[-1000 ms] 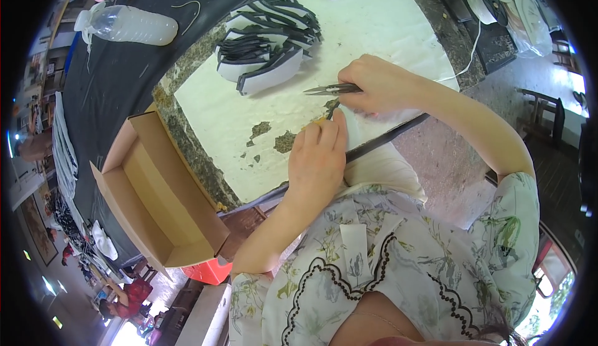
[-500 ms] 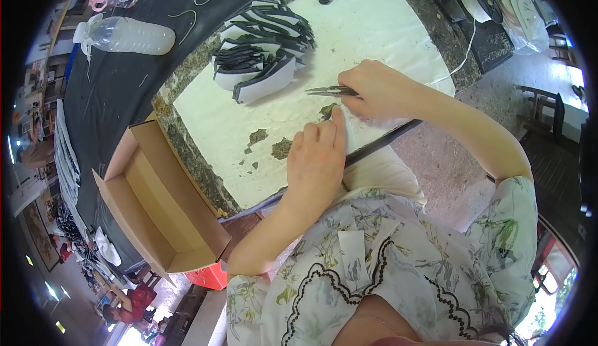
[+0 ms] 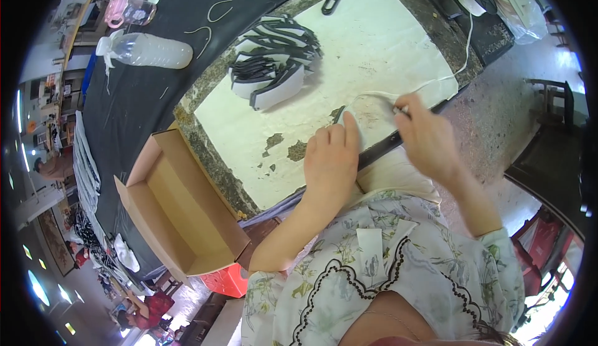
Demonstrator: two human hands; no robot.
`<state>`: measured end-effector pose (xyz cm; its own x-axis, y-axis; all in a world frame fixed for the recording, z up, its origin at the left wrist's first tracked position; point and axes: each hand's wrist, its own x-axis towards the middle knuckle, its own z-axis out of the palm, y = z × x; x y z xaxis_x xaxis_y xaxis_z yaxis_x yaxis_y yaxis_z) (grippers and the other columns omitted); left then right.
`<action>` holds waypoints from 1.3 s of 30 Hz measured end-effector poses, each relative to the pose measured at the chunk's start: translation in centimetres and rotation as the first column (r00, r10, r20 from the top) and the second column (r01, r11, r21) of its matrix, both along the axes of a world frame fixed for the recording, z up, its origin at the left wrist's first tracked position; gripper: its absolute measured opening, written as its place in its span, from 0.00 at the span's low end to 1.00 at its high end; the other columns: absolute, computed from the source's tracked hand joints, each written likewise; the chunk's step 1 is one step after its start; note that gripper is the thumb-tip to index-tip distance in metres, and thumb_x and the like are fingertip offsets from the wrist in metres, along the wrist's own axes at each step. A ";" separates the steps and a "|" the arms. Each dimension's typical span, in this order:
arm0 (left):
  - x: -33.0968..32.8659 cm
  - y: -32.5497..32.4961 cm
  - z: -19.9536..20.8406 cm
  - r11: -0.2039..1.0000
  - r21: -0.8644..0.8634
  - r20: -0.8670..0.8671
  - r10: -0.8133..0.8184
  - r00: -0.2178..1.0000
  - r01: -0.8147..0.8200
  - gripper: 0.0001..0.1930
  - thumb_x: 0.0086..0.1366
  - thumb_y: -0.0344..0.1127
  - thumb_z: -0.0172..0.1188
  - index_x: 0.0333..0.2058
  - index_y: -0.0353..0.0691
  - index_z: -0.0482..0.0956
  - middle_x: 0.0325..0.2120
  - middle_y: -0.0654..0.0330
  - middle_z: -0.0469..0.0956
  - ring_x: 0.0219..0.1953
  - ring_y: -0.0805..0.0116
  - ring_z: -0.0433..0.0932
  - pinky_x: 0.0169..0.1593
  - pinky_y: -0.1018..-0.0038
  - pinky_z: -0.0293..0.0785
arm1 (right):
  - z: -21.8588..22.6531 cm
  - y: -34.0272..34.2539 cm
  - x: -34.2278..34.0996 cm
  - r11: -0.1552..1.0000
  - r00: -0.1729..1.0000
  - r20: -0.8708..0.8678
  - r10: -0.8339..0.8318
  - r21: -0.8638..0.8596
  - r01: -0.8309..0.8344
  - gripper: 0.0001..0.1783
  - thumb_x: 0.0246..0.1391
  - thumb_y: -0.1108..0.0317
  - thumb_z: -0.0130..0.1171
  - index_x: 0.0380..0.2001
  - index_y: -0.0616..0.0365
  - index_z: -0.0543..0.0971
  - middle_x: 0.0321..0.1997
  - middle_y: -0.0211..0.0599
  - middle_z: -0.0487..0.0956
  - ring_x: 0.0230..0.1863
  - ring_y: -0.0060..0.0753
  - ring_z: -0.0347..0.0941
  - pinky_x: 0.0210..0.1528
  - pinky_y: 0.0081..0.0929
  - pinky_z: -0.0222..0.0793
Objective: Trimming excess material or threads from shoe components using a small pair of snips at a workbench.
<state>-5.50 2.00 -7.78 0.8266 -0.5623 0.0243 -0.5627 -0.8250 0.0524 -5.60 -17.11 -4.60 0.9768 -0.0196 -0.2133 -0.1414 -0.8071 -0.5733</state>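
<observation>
My left hand [image 3: 330, 159] lies on the near edge of the worktop with its fingers together, holding down a small white piece [image 3: 352, 121] with a dark edge. The piece is mostly hidden under my fingers. A thin white cord [image 3: 380, 93] curves from beside that piece toward the right. My right hand [image 3: 430, 140], blurred by motion, is closed around small scissors [image 3: 402, 110] at the front edge, a short way right of my left hand. Only a dark metal part of the scissors shows. Beyond my left hand sits a pile of similar white pieces with black edges [image 3: 274, 59].
A stone slab covered with worn white paper [image 3: 386, 40] forms the worktop. A cord spool [image 3: 473, 0] stands at the far right, dark thread snips [image 3: 334, 0] at the back. To the left are an open cardboard box [image 3: 168, 206] and a bottle [image 3: 152, 50]. A person in red [image 3: 149, 312] is farther off.
My right hand has moved right and toward me with the scissors, away from my left hand. The cord now lies across the paper up to the held piece. The whole view has shifted slightly.
</observation>
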 end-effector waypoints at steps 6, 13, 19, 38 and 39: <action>0.0 -0.3 0.1 1.000 0.006 0.016 -0.011 1.000 0.011 0.27 0.54 0.30 0.56 0.54 0.31 0.71 0.33 0.58 0.71 0.38 0.64 0.72 0.44 0.73 0.71 | -3.7 2.8 -0.4 0.989 0.991 0.126 0.036 -0.150 -0.017 0.15 0.61 0.56 0.54 0.35 0.57 0.68 0.26 0.40 0.76 0.22 0.49 0.76 0.23 0.41 0.72; -0.1 0.0 0.3 1.000 0.008 0.002 0.000 1.000 0.000 0.27 0.54 0.31 0.56 0.54 0.30 0.71 0.33 0.59 0.70 0.37 0.65 0.71 0.43 0.74 0.70 | -4.9 3.7 0.2 0.990 0.965 0.259 0.033 -0.142 0.004 0.17 0.60 0.55 0.56 0.33 0.58 0.68 0.25 0.40 0.77 0.20 0.46 0.76 0.18 0.38 0.70; -0.2 0.0 0.3 1.000 0.015 0.008 -0.013 1.000 0.012 0.27 0.54 0.31 0.56 0.54 0.31 0.71 0.33 0.60 0.70 0.37 0.66 0.71 0.42 0.74 0.70 | -4.4 3.0 0.6 0.994 0.968 0.250 0.022 -0.113 0.007 0.16 0.60 0.56 0.56 0.33 0.57 0.68 0.24 0.41 0.77 0.19 0.47 0.76 0.18 0.38 0.70; -2.3 8.4 -1.1 0.887 -0.461 0.395 0.186 0.900 0.018 0.15 0.59 0.28 0.58 0.45 0.37 0.82 0.45 0.54 0.81 0.52 0.51 0.77 0.55 0.59 0.71 | -5.2 -1.9 6.5 0.947 0.959 0.141 0.245 -0.244 -0.206 0.10 0.57 0.66 0.55 0.40 0.55 0.69 0.33 0.43 0.79 0.34 0.54 0.77 0.35 0.48 0.71; -1.8 10.0 -0.5 0.924 -0.360 0.441 0.290 0.849 -0.128 0.15 0.61 0.31 0.58 0.46 0.37 0.81 0.48 0.54 0.80 0.54 0.51 0.75 0.57 0.57 0.68 | -4.8 -1.8 6.6 0.944 0.949 0.170 0.264 -0.246 -0.219 0.08 0.55 0.70 0.54 0.38 0.56 0.69 0.33 0.41 0.77 0.35 0.52 0.77 0.36 0.46 0.71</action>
